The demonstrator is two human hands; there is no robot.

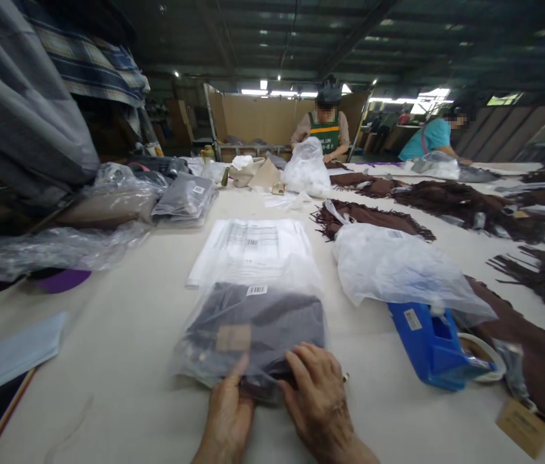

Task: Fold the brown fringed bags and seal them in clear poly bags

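Note:
A clear plastic bag (272, 305) with a folded dark grey cloth inside lies in front of me. It has a white barcode sticker (256, 290) near its far edge and a brown tag (233, 338) showing through the film. My left hand (230, 405) grips the bag's near edge, thumb on top and the other fingers hidden beneath. On the near right corner, my right hand (317, 393) has its fingers bent over the plastic, with the thumb at the edge. Printed papers (263, 245) lie just beyond, partly under the bag.
To the right are a blue tape dispenser (422, 348), a white plastic bag (393, 264) and brown fringed cloths (533, 361). Bagged grey cloths (186, 196) are stacked at back left. A light blue folded sheet (11, 354) lies left. Two people work across the table.

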